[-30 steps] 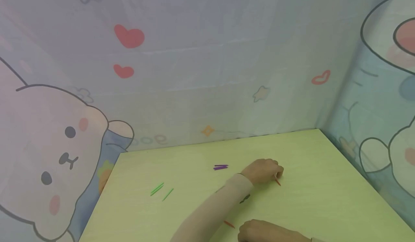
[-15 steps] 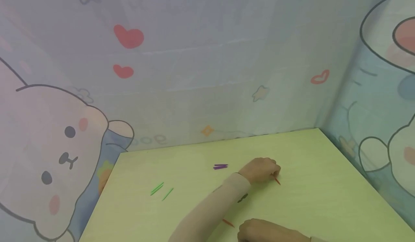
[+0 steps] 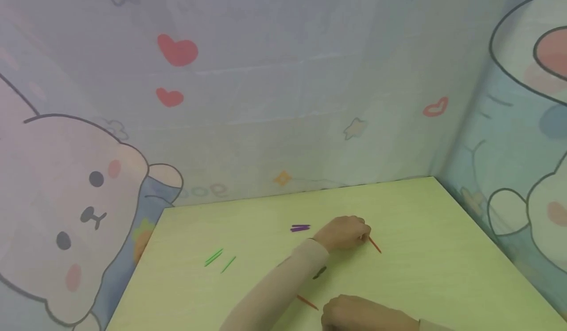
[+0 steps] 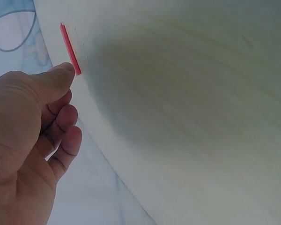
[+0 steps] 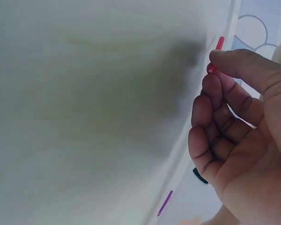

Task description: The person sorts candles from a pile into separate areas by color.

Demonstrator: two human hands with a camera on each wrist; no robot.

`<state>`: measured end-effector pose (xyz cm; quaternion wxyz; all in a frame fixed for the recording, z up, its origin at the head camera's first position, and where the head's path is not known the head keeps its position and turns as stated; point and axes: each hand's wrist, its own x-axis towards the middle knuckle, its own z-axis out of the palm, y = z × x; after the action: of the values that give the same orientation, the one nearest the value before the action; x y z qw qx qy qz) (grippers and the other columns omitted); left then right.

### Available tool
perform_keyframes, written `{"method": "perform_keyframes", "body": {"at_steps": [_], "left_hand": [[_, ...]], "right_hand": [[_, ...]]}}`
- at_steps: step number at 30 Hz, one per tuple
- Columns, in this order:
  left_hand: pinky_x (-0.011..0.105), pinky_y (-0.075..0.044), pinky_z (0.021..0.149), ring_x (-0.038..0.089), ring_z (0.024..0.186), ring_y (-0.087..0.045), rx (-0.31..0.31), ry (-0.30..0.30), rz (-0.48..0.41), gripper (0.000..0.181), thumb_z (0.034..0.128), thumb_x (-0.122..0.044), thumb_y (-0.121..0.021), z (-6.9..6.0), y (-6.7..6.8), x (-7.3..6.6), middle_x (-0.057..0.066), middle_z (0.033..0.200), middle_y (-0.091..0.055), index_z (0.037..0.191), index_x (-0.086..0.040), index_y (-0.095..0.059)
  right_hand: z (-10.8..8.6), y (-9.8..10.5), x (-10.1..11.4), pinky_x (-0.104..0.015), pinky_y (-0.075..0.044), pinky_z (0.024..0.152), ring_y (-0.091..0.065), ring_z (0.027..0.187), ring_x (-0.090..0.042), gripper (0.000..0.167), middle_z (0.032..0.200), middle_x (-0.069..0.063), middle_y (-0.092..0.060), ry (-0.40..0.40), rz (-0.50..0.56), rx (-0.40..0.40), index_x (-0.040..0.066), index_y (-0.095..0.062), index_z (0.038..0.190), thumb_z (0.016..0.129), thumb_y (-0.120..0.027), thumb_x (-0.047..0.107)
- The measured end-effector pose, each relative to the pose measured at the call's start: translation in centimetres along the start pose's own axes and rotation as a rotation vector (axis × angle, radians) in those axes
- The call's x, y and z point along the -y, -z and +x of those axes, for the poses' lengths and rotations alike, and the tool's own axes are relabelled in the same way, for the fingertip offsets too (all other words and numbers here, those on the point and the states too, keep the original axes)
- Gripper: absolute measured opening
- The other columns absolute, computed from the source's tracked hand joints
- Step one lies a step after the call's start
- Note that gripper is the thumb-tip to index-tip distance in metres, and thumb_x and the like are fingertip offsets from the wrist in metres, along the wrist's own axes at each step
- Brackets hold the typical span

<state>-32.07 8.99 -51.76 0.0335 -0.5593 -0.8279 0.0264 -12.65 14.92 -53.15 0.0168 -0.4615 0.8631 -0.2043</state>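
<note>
In the head view my left hand [image 3: 343, 232] is over the right half of the table, its fingers loosely bent. A thin red stick [image 3: 375, 245] lies at its fingertips; in the left wrist view nearly its whole length shows beside the thumb tip, and whether they touch I cannot tell. My right hand [image 3: 354, 314] is low at the front. Its thumb and index finger pinch a short red stick [image 5: 220, 43] in the right wrist view; the head view hides that one. Another red stick [image 3: 307, 302] lies between the left forearm and the right hand, partly behind the sleeve.
Two purple sticks [image 3: 300, 228] or more lie close together behind the left forearm. Green sticks [image 3: 213, 257] lie on the left half of the pale yellow-green table [image 3: 177, 296]. Printed cloth walls [image 3: 266, 99] stand along the table's back and sides.
My left hand has drawn to the left, and more of the red stick on the table shows beyond its fingertips. The right hand has hardly moved.
</note>
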Motion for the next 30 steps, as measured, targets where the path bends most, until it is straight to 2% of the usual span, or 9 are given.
{"method": "perform_keyframes", "body": {"at_steps": [3,5,8,11,14,19,24,30], "left_hand": [[0.013,-0.053,0.081,0.003,0.095,-0.068,-0.009,0.016,-0.025,0.006,0.1065,-0.017,-0.077,-0.8,0.5,0.4,-0.01,0.102,-0.073,0.104,-0.023,-0.079],[0.013,-0.053,0.08,0.003,0.093,-0.067,-0.013,0.03,-0.037,0.006,0.1066,-0.017,-0.078,-1.3,0.9,0.7,-0.009,0.101,-0.072,0.103,-0.022,-0.079],[0.012,-0.051,0.078,0.002,0.091,-0.065,-0.027,0.05,-0.044,0.006,0.1071,-0.018,-0.078,-2.1,1.5,1.1,-0.01,0.099,-0.071,0.102,-0.022,-0.078],[0.012,-0.05,0.077,0.002,0.091,-0.064,-0.046,0.066,-0.052,0.006,0.1068,-0.019,-0.078,-2.9,1.9,1.7,-0.01,0.099,-0.07,0.101,-0.022,-0.076],[0.012,-0.051,0.079,0.003,0.093,-0.065,-0.061,0.075,-0.057,0.007,0.1064,-0.019,-0.079,-3.7,2.1,2.5,-0.01,0.1,-0.071,0.101,-0.022,-0.075],[0.013,-0.052,0.082,0.005,0.097,-0.067,-0.071,0.099,-0.071,0.006,0.1066,-0.017,-0.078,-5.0,2.8,3.4,-0.009,0.102,-0.072,0.102,-0.021,-0.076],[0.013,-0.053,0.083,0.005,0.097,-0.068,-0.074,0.133,-0.088,0.004,0.1055,-0.016,-0.08,-6.4,3.3,3.7,-0.008,0.103,-0.072,0.104,-0.02,-0.078],[0.013,-0.051,0.081,0.005,0.094,-0.066,-0.083,0.135,-0.11,0.004,0.1058,-0.015,-0.079,-8.0,2.9,3.8,-0.008,0.101,-0.072,0.104,-0.018,-0.08]], "right_hand": [[-0.1,0.2,-0.1,-0.012,-0.023,0.048,-0.023,0.058,0.01,0.037,0.067,0.029,-0.033,-0.039,-0.013,-0.018,0.033,-0.053,0.064,0.087,-0.081,0.037],[-0.2,0.3,-0.3,-0.01,-0.029,0.053,-0.032,0.06,0.01,0.028,0.07,0.03,-0.04,-0.057,-0.011,-0.017,0.034,-0.059,0.069,0.085,-0.082,0.034],[-0.1,0.5,-1.0,-0.007,-0.036,0.064,-0.044,0.069,0.011,0.021,0.076,0.03,-0.049,-0.05,0.011,-0.018,0.034,-0.066,0.077,0.089,-0.082,0.029],[0.0,0.8,-1.5,-0.007,-0.037,0.066,-0.046,0.072,0.011,0.023,0.077,0.03,-0.051,-0.042,0.024,-0.029,0.033,-0.066,0.078,0.091,-0.082,0.022],[0.0,1.3,-1.8,-0.005,-0.037,0.069,-0.045,0.073,0.012,0.025,0.077,0.029,-0.051,-0.022,-0.008,-0.063,0.033,-0.066,0.078,0.089,-0.083,0.018],[-0.4,2.5,-2.7,-0.009,-0.039,0.07,-0.043,0.071,0.01,0.03,0.076,0.025,-0.05,-0.042,-0.027,-0.117,0.031,-0.064,0.076,0.084,-0.082,0.009],[-1.0,3.6,-3.6,-0.013,-0.046,0.071,-0.048,0.075,0.008,0.031,0.08,0.023,-0.053,-0.091,0.002,-0.134,0.03,-0.064,0.081,0.086,-0.084,0.007],[-1.1,4.9,-4.0,-0.017,-0.051,0.073,-0.053,0.08,0.007,0.028,0.085,0.023,-0.058,-0.109,0.032,-0.131,0.029,-0.068,0.085,0.089,-0.085,0.008]]}}
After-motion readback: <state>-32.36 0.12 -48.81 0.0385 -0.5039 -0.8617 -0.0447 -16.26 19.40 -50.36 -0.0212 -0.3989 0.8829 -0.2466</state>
